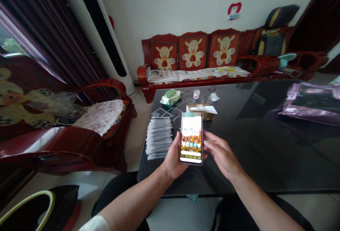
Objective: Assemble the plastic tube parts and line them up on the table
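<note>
A lit smartphone (191, 140) with app icons and a city picture on its screen is held upright over the near part of the dark table. My left hand (174, 158) is closed around its left side and lower back. By the phone's right edge is my right hand (219, 151), its fingers stretched out, the tips at or touching that edge. Left of the phone lies a row of thin clear-wrapped sticks (159, 139), their kind unclear. Just behind it sits a brown cardboard box (209, 115) with white paper on top, partly hidden by the phone.
On the glossy black table (265, 153) are a green wipes packet (171, 97), a small white tub (196, 94), crumpled tissue (214, 97) and a pink shiny package (310, 103). A wooden sofa (192, 52) stands behind, a wooden armchair (66, 142) at left.
</note>
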A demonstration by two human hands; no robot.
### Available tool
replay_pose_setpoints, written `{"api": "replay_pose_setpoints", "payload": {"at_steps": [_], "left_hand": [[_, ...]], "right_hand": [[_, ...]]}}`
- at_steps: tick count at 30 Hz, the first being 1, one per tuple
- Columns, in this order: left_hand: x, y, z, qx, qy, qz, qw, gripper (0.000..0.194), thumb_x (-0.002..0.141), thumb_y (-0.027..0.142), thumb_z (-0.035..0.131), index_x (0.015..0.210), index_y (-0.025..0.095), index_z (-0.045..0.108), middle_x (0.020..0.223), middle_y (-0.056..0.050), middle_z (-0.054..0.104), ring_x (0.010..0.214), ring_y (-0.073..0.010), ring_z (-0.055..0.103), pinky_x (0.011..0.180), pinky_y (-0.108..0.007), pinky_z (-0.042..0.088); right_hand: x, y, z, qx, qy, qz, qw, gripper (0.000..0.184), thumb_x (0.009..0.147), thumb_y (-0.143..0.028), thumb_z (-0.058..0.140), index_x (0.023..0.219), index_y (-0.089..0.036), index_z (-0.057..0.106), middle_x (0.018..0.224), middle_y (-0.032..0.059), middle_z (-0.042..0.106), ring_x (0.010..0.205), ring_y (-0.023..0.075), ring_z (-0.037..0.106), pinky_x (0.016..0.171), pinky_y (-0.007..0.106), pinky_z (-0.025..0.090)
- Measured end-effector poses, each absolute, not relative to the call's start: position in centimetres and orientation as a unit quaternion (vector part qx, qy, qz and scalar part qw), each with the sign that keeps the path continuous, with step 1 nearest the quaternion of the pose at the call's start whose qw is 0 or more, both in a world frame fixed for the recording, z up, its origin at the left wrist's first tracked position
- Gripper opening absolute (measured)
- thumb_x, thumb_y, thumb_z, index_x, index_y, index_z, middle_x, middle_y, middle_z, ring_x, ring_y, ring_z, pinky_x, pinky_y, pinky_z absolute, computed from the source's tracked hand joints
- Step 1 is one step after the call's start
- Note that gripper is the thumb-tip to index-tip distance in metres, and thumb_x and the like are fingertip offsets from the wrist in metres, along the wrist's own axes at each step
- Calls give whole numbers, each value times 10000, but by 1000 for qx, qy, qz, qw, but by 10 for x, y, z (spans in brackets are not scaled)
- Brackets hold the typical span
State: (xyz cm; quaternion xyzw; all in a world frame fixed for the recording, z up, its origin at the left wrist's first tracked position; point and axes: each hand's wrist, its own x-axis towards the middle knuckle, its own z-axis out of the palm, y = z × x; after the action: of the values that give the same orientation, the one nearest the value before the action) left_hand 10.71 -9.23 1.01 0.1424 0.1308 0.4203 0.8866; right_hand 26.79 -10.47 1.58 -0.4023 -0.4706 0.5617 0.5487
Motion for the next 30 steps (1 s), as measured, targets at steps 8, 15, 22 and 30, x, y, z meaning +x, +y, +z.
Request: {"api": "replay_pose_setpoints", "payload": {"at_steps": [8,15,22,30], "left_hand": [[115,-91,-9,133,142,427,883,645,894,574,404,1275,71,537,1116,-188,674,995,-313,644,934,-495,433],[112,-93,-15,117,159,445,874,599,906,547,410,1214,64,586,1069,-164,697,1004,-293,644,940,-455,440],[107,-93,-18,120,163,464,862,585,903,534,430,1212,66,595,1091,-154,695,1054,-295,625,955,-426,431],[106,-94,-20,105,163,466,863,573,899,526,448,1200,63,599,1084,-154,698,1052,-297,627,960,-429,426]], "right_hand": [[266,-109,11,-403,-470,567,544,470,814,-268,607,1278,-193,586,1177,104,657,743,171,605,526,235,441],[263,-111,5,-395,-479,580,527,510,794,-225,636,1298,-201,563,1185,103,656,910,230,635,619,275,489],[257,-107,-1,-400,-478,581,524,536,756,-222,671,1281,-181,569,1188,116,656,1000,267,631,683,308,523],[256,-107,-2,-390,-465,590,533,512,737,-176,672,1243,-203,599,1184,98,661,969,248,641,634,275,504]]}}
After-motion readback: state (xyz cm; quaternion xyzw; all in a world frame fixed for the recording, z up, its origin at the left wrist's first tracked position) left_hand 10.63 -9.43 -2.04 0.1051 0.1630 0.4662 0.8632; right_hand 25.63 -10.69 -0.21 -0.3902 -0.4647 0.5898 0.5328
